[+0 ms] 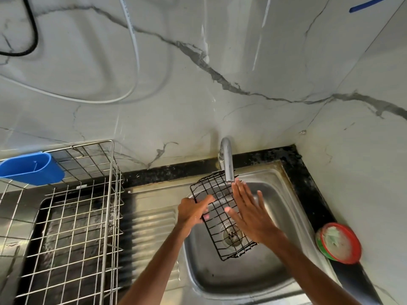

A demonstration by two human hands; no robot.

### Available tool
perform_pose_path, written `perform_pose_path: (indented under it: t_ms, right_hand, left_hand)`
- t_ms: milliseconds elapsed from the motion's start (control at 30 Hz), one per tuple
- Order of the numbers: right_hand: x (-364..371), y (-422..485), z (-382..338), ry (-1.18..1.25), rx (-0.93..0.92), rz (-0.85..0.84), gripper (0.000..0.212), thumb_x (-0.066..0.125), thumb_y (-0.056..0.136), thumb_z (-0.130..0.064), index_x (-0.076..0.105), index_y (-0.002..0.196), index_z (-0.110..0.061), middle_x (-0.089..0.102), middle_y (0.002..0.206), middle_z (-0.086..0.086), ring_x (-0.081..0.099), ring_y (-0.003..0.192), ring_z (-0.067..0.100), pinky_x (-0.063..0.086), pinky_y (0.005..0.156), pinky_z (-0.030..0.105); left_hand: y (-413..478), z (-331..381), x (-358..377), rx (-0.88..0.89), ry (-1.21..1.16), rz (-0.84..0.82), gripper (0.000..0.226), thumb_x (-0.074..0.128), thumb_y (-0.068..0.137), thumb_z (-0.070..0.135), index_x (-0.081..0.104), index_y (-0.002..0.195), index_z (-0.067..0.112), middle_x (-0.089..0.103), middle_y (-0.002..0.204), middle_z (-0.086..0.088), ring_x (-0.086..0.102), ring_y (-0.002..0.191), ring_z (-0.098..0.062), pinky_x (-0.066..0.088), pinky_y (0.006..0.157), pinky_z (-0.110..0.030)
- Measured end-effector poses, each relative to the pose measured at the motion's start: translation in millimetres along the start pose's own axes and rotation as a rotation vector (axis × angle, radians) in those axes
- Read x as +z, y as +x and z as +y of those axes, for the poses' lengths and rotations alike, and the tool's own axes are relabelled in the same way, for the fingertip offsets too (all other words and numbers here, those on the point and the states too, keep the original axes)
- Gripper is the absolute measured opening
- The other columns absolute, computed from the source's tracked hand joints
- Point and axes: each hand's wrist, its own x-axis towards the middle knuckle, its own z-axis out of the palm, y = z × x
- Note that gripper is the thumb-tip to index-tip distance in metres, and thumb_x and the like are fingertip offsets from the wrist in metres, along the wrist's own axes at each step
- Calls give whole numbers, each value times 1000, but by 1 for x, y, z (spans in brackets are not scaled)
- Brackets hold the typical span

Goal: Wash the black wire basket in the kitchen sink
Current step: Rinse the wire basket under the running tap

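Observation:
The black wire basket [217, 202] is held over the steel sink [277, 208], its far end under the faucet spout [228, 162]. My left hand [193, 211] grips the basket's left long edge, fingers curled around the wire. My right hand [250, 211] lies flat with straight fingers against the basket's right side, fingertips near the spout's mouth. The sink drain [233, 235] shows through the basket's mesh.
A steel wire dish rack [92, 208] stands on the left with a blue plastic cup holder [33, 168] hooked on its rim. The ribbed drainboard [149, 230] lies between rack and sink. A red-rimmed tub of white paste [338, 243] sits on the black counter at right.

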Motion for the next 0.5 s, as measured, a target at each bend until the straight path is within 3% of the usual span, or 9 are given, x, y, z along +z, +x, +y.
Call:
perform_pose_path:
  t_ms: [100, 167, 267, 400, 500]
  right_hand:
    - [1, 2, -13, 31, 13, -15, 88, 1, 93, -76, -31, 153, -21, -43, 158, -3, -35, 148, 22, -12, 121, 60]
    - [5, -8, -31, -16, -117, -37, 86, 11, 98, -72, -30, 154, -20, -42, 158, -2, -36, 147, 20, -17, 119, 57]
    - [4, -15, -23, -137, -273, -60, 81, 10, 101, -70, -26, 156, -23, -37, 161, -4, -31, 150, 16, -14, 122, 56]
    - [-5, 0, 6, -120, -171, -45, 74, -3, 97, -68, -25, 156, -30, -38, 160, -7, -32, 149, 17, -6, 122, 61]
    - [0, 7, -12, -51, -161, -3, 77, 11, 103, -65, -27, 155, -24, -38, 160, -5, -33, 149, 17, -10, 122, 58]
  left_hand:
    - [-6, -7, 2, -24, -81, -3, 26, 89, 81, 36, 77, 84, 13, 78, 71, -3, 80, 82, -31, 67, 74, -43]
    - [-6, -11, 3, -41, -127, 7, 28, 89, 81, 36, 77, 84, 11, 79, 74, -5, 80, 78, -30, 67, 77, -47]
    - [-3, -21, 0, -49, -171, 10, 34, 88, 81, 37, 78, 94, 7, 80, 80, -8, 77, 69, -24, 67, 77, -47]
    - [-1, -37, -5, -26, -237, 29, 54, 91, 74, 41, 73, 113, 8, 81, 90, -9, 80, 77, -26, 67, 75, -45]
    - [0, -47, -1, -33, -320, 76, 52, 90, 79, 33, 68, 119, 7, 81, 91, -10, 80, 83, -27, 66, 73, -40]
